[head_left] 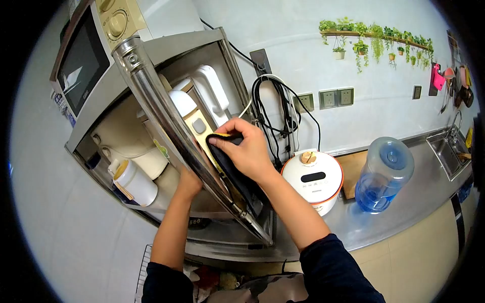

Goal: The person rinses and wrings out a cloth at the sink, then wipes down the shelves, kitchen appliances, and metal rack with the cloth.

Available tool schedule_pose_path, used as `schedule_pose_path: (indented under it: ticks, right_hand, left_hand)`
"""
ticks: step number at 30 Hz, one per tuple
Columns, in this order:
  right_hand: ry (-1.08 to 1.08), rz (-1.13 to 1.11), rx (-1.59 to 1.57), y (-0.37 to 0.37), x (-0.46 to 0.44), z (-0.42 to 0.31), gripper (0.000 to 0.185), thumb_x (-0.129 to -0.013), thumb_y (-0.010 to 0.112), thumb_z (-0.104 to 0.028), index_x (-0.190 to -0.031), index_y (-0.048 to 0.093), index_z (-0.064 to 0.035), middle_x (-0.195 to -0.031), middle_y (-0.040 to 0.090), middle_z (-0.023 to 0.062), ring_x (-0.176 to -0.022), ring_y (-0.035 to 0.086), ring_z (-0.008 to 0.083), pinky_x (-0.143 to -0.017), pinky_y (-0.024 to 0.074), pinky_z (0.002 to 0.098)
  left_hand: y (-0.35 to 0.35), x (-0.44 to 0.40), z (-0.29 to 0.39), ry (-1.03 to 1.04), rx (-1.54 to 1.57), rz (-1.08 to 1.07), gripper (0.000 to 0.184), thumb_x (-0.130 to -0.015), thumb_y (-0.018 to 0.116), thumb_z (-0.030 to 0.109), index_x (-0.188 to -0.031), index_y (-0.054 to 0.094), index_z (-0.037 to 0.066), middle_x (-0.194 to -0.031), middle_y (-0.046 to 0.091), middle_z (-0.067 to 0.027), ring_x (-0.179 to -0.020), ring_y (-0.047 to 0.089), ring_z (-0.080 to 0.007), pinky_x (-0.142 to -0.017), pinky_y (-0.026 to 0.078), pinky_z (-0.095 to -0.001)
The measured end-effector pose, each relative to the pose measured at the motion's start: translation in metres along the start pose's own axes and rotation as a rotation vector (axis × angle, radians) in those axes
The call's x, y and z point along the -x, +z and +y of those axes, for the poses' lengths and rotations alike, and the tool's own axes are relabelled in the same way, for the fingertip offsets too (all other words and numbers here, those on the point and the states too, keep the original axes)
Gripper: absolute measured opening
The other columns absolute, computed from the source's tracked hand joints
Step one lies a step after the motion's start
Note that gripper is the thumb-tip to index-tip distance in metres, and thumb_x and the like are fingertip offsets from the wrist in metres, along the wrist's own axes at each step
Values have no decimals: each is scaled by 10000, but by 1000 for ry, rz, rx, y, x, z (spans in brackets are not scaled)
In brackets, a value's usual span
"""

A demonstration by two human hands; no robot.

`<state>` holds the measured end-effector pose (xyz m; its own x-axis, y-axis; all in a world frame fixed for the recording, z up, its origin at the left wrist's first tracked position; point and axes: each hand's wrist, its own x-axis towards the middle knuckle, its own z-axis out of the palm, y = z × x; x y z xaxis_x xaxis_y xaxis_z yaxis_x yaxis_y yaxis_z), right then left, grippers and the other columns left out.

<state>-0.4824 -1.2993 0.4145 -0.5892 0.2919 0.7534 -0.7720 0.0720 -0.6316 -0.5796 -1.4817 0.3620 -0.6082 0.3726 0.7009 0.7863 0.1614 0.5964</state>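
Observation:
My right hand (242, 149) pinches the edge of a black cloth (233, 164) with a yellow border, beside the metal shelf's front post (166, 111). The cloth hangs down along a cream appliance (199, 129) with a grey button. My left hand (190, 183) reaches in behind the post; its fingers are hidden. White appliances (211, 91) stand at the back of the same shelf compartment. To the left, a white container (135, 183) with a wooden-looking handle sits near a large cream pot (151, 160).
A microwave (83, 65) tops the shelf. Right of my right arm are a white rice cooker (313, 178), a cutting board (352, 169) and a blue water bottle (384, 174) on the steel counter (414, 212). Black cables (275, 108) hang by the wall, with a sink (447, 151) far right.

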Motion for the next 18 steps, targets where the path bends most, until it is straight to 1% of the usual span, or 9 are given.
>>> schedule_pose_path:
  ticks: [4, 5, 7, 8, 10, 11, 13, 15, 18]
  right_hand:
    - [70, -30, -35, -7, 17, 14, 165, -773, 744, -89, -843, 622, -1, -785, 648, 58, -740, 598, 123, -703, 471, 257]
    - [109, -51, -39, -10, 21, 16, 139, -787, 732, -75, -829, 617, -9, -790, 637, 21, -752, 578, 87, -711, 463, 235]
    - [67, -16, 15, -14, 26, 17, 147, -813, 703, -107, -817, 599, -3, -730, 616, 48, -686, 557, 103, -654, 453, 250]
    - [58, -20, 148, -18, 29, 20, 169, -823, 684, -132, -804, 586, 5, -682, 586, 82, -640, 535, 126, -618, 440, 266]
    - [100, -19, 353, -24, 31, 18, 254, -837, 608, -196, -741, 546, 31, -589, 491, 173, -535, 464, 195, -542, 400, 327]
    - [100, -18, 352, -26, 32, 19, 254, -837, 608, -196, -741, 546, 31, -589, 491, 173, -535, 464, 195, -542, 400, 327]
    - [194, -56, 374, -31, 33, 27, 323, -803, 570, -252, -686, 552, 48, -665, 559, 256, -653, 563, 433, -593, 440, 445]
    - [239, -91, 331, -34, 34, 31, 294, -792, 544, -230, -730, 584, 54, -687, 568, 261, -658, 577, 416, -624, 448, 436]
    - [328, -76, 186, -36, 36, 25, 292, -802, 550, -233, -854, 642, 39, -717, 606, 240, -653, 597, 334, -666, 456, 390]
  left_hand:
    - [-6, 4, 39, 89, -242, -93, 162, -965, 507, 129, -1067, 533, 7, -925, 559, -40, -823, 532, -127, -695, 457, -259]
    - [-7, 5, 41, -52, -290, -110, 240, -978, 478, 155, -1158, 495, -4, -1005, 567, -68, -923, 529, -148, -799, 444, -286]
    - [-3, 5, 42, -194, -338, -131, 323, -991, 449, 181, -1249, 457, -14, -1085, 575, -96, -1022, 527, -168, -902, 431, -314]
    - [5, 4, 42, -175, -35, -12, 230, -956, 527, 180, -1094, 524, -4, -929, 579, -55, -867, 535, -152, -767, 440, -299]
    - [13, 2, 48, -151, 267, 106, 174, -920, 605, 179, -939, 591, 7, -773, 583, -14, -712, 543, -135, -632, 449, -284]
    - [12, 4, 54, -99, 144, 119, 197, -906, 632, 194, -907, 597, 0, -768, 590, -17, -694, 540, -132, -619, 447, -287]
    - [14, 4, 71, -47, 19, 137, 223, -891, 659, 209, -874, 603, -6, -762, 598, -20, -677, 537, -129, -605, 445, -290]
    - [20, 1, 88, 90, -88, 154, 253, -877, 683, 218, -842, 610, -22, -766, 603, -26, -678, 532, -119, -602, 438, -280]
    - [25, -1, 93, 71, -123, 231, 231, -862, 701, 204, -859, 624, -14, -762, 602, -26, -689, 529, -111, -617, 443, -279]
